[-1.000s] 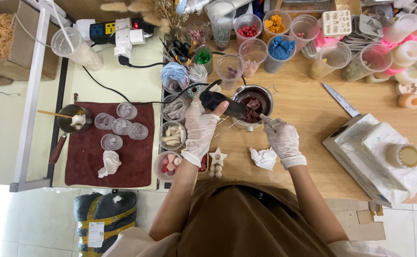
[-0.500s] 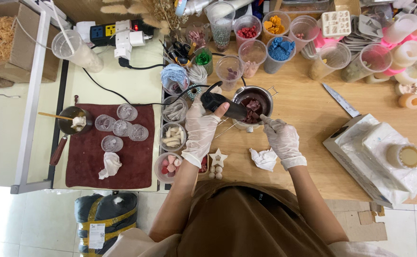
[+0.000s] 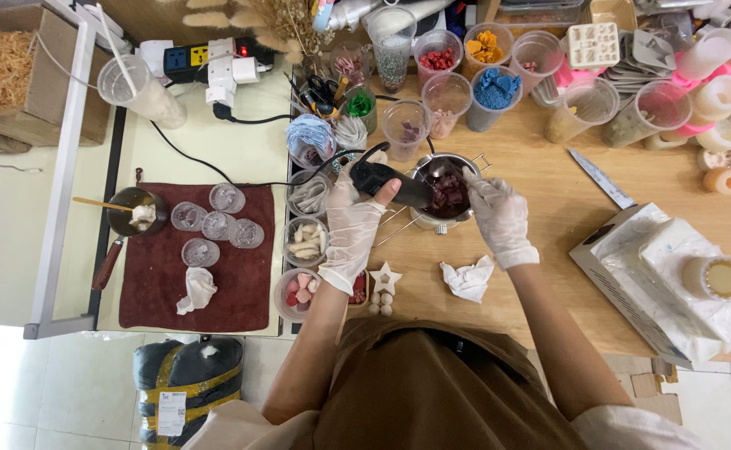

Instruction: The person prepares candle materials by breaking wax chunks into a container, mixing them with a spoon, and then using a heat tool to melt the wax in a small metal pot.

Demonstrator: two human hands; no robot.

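Looks like mid-melt to me: the metal pot (image 3: 445,190) sits mid-bench, dark red chunks inside not yet liquid. Left hand (image 3: 355,225) is wrapped around a black heat tool (image 3: 389,182) aimed into it, right hand (image 3: 499,215) pinches the pot's rim. Small glass jars (image 3: 215,225) on the left cloth look unfilled.

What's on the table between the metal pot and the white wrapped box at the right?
In the head view, a knife lies on bare wood between the metal pot and the white wrapped box.
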